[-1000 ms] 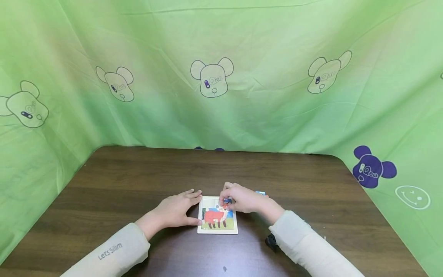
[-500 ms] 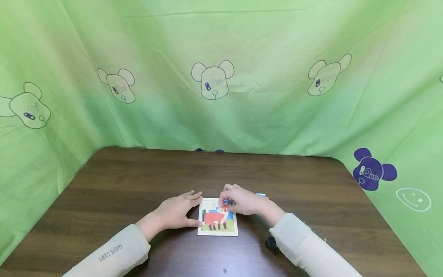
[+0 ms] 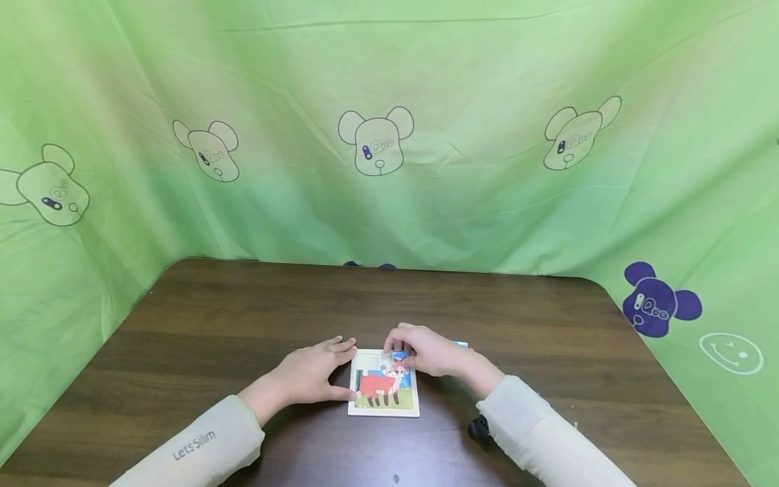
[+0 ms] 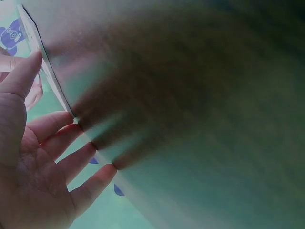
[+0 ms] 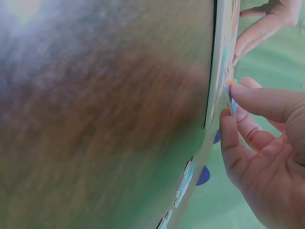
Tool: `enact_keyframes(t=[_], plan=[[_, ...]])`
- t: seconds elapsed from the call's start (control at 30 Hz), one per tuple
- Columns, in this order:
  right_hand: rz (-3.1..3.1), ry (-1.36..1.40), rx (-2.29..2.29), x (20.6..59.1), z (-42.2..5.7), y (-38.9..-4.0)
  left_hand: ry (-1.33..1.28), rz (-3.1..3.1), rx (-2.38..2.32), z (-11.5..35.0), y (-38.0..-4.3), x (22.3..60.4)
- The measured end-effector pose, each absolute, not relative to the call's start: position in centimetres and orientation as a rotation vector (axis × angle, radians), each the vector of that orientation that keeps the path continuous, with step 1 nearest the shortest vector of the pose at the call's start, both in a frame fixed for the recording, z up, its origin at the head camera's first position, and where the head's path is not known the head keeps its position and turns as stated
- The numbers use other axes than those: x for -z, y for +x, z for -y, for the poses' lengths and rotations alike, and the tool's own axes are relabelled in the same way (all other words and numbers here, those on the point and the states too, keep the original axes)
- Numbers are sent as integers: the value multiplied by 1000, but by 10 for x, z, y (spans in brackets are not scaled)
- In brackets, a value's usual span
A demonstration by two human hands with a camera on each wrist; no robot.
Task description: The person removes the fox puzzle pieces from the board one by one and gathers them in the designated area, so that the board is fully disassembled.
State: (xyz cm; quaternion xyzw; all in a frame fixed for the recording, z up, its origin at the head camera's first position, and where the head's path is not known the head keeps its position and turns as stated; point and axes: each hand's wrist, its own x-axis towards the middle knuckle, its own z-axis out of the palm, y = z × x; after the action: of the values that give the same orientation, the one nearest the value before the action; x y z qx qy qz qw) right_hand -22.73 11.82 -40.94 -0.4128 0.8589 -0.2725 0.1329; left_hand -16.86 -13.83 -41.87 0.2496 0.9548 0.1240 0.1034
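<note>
A jigsaw puzzle board point(image 3: 383, 414) with a pale frame lies flat on the table, showing a red four-legged animal on grass. Its upper left part is bare. My left hand point(image 3: 304, 373) rests with spread fingers at the board's left edge, thumb on the lower left rim and fingertips by the upper left corner. Over the upper right of the board, my right hand point(image 3: 431, 352) pinches a blue puzzle piece point(image 5: 232, 101) between thumb and fingers. In the right wrist view this piece stands tilted close over the board.
Loose puzzle pieces point(image 5: 185, 183) lie on the table beyond the board, mostly behind the right hand in the head view. A small black object point(image 3: 479, 429) sits by the right sleeve. Green printed cloth point(image 3: 377, 216) hangs behind the brown table point(image 3: 274, 297).
My right hand's fingers have shifted slightly and the blue piece now lies flatter at the board's upper right. My left hand has stayed in place.
</note>
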Motion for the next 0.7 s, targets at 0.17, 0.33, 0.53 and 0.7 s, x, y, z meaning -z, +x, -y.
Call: enact_keyframes(t=[0.17,0.33,0.53,0.7], plan=[[-2466,-1124,853,409,-121,-228,748,-2823,-367,138,-168,419],[-2447,-1090,882,409,-124,-228,758,-2828,-375,138,-168,418],[-2431,-1061,938,408,-127,-227,755,-2827,-372,138,-168,418],[-2435,-1044,969,406,-128,-226,751,-2828,-378,137,-167,417]])
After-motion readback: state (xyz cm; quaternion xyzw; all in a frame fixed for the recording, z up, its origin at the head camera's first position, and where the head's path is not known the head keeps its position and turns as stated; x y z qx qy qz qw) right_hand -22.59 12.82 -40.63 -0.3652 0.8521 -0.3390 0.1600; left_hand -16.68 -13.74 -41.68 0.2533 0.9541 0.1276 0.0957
